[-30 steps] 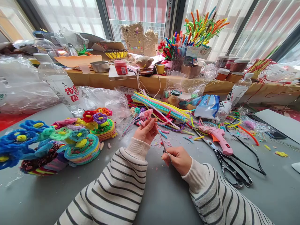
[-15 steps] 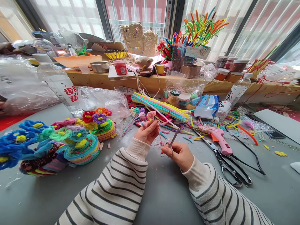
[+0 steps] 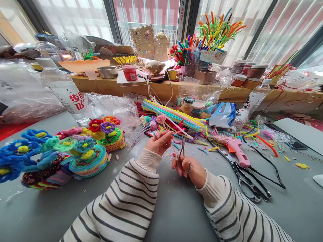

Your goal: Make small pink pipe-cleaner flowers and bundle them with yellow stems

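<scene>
My left hand (image 3: 159, 143) pinches a pink pipe cleaner (image 3: 156, 134), part of which is hidden by the fingers. A thin pink stem hangs down from the fingertips. My right hand (image 3: 189, 169) is closed around the handles of small scissors (image 3: 182, 150), whose blades are parted and point up and away from me, just right of the stem. Beyond my left hand, a pink fuzzy flower (image 3: 161, 119) shows beside the pipe cleaners; whether it joins what I hold I cannot tell. Small pink scraps lie on the table under the hands.
Fuzzy flowers on round colourful bases (image 3: 88, 161) stand at the left. A bundle of pipe cleaners (image 3: 174, 114) lies ahead. On the right are a pink glue gun (image 3: 236, 149) with its cord and large black-handled scissors (image 3: 248, 179). Bottles and a shelf (image 3: 113, 87) stand behind.
My right hand has turned, and the small scissors now stand more upright with their blades apart. The left hand has shifted slightly, its fingers still pinched on the pink pipe cleaner.
</scene>
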Demonstrator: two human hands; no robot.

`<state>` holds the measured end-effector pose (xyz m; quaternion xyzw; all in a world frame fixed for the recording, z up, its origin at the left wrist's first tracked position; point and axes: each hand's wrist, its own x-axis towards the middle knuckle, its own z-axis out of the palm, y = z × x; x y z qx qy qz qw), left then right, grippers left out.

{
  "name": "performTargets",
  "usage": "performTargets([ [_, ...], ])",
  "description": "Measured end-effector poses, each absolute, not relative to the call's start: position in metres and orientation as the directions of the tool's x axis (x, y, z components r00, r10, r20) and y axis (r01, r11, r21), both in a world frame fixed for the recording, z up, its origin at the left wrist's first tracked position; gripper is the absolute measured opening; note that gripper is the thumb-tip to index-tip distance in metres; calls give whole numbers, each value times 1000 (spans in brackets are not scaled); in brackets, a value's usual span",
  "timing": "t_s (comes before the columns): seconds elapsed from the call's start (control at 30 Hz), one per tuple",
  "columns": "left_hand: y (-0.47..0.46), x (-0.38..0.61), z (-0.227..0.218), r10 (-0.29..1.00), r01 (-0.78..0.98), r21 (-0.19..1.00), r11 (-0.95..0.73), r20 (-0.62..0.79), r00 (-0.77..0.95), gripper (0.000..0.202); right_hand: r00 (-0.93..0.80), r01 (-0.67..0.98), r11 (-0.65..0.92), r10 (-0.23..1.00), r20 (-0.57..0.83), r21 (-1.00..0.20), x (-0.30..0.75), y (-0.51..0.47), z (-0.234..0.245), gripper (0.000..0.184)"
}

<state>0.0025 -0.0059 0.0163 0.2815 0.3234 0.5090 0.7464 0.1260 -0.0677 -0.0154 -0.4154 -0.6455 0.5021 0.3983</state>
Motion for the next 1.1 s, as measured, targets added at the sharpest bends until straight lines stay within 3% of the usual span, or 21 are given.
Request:
performTargets([
  [0.17,-5,2,16,943,-586,745,319,-191,271,18,-483,264,287,866,131,-921,126,-68,-14,70],
  [0.33,-6,1,17,942,-567,759,319,-190,276,17,-540,289,352,828,152,-890,128,-68,-14,69],
  [1.1,-8,2,18,955,-581,758,297,-224,196,20,-406,301,260,906,123,-918,127,-70,-11,57],
])
